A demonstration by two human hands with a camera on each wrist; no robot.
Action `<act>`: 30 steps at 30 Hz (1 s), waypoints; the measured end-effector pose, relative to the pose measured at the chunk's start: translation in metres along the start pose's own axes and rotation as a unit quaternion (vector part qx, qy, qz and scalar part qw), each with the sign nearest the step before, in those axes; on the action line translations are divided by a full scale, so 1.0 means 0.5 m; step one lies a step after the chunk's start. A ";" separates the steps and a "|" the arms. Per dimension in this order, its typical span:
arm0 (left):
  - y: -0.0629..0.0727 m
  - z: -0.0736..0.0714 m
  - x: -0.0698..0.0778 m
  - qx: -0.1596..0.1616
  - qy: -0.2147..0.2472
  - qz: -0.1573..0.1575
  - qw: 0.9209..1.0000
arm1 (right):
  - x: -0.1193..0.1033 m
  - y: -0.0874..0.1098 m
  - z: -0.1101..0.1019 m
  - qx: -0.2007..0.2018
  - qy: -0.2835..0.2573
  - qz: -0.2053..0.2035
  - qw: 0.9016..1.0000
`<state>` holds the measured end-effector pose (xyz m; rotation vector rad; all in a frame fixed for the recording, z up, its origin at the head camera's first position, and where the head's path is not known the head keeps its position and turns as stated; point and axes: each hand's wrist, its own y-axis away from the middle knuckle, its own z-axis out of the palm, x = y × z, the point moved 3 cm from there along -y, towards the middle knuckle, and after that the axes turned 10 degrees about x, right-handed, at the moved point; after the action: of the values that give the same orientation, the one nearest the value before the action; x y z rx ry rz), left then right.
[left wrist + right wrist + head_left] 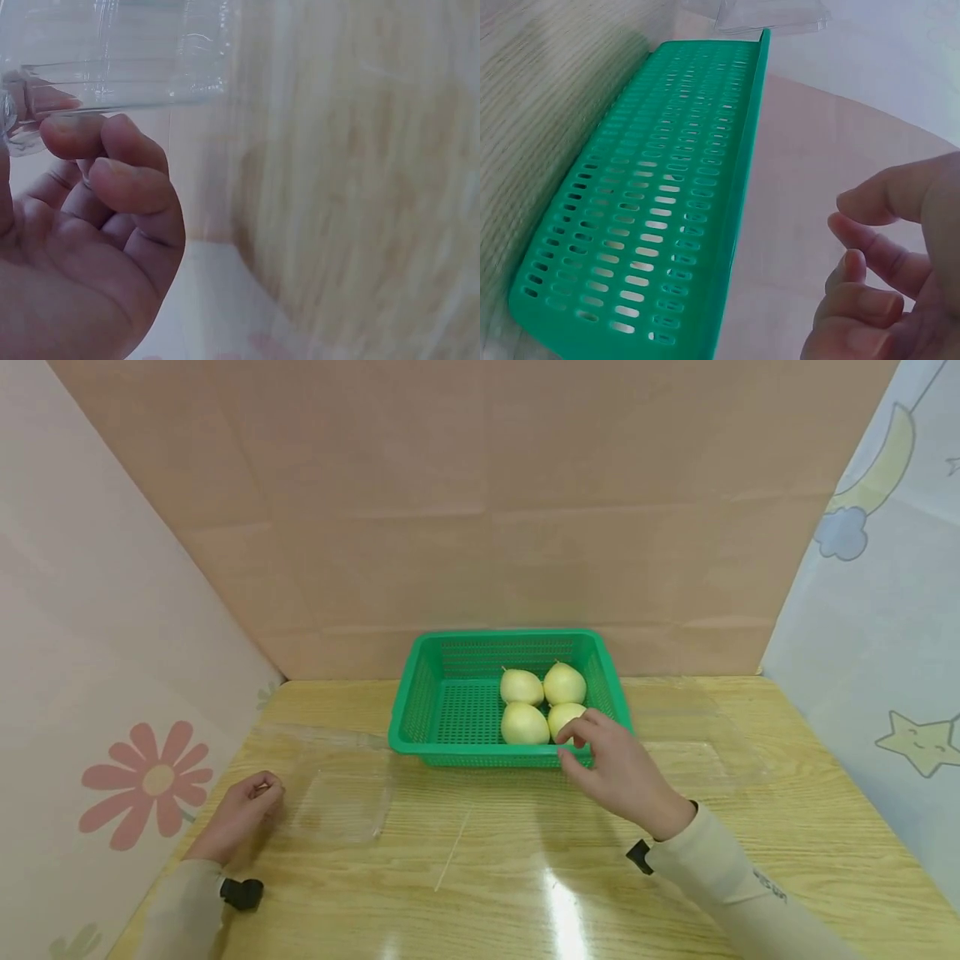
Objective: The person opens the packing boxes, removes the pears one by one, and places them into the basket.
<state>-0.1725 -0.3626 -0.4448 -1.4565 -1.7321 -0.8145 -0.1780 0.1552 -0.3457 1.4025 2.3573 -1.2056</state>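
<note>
My right hand (pixel 618 768) hovers over the front right of a green plastic basket (pixel 408 693), fingers bent and a gap between thumb and fingertips. Nothing is in its grasp. Several pale yellow pears (pixel 525 724) sit together in the basket's right half, one partly hidden behind that hand. In the right wrist view the same hand (pixel 885 262) is beside the basket's slotted wall (pixel 645 210). On the left, my left hand (pixel 243 810) rests loosely curled by a clear plastic box (pixel 337 802). Its fingertips (pixel 124 139) lie right at the box's edge (pixel 150 101) in the left wrist view.
Another clear plastic container (pixel 682 760) stands on the wooden table (pixel 495 877) to the right of the basket. A brown paper-like backdrop (pixel 480 527) rises behind the basket. Patterned white sheets (pixel 112 610) flank the table on both sides.
</note>
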 end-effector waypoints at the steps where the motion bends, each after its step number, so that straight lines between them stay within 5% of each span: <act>1: -0.001 -0.002 -0.002 0.000 0.001 0.000 1.000 | -0.002 0.000 0.000 0.001 -0.002 -0.001 1.000; 10: -0.015 -0.020 -0.023 0.004 0.006 -0.001 1.000 | -0.007 0.017 0.007 -0.029 0.003 0.006 1.000; 30: -0.107 0.015 0.008 0.012 0.013 -0.018 1.000 | -0.012 0.065 0.034 -0.059 0.005 -0.028 0.998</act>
<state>-0.2268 -0.3632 -0.4466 -1.3972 -1.7461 -0.8260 -0.1532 0.1470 -0.3724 1.3171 2.4468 -1.0540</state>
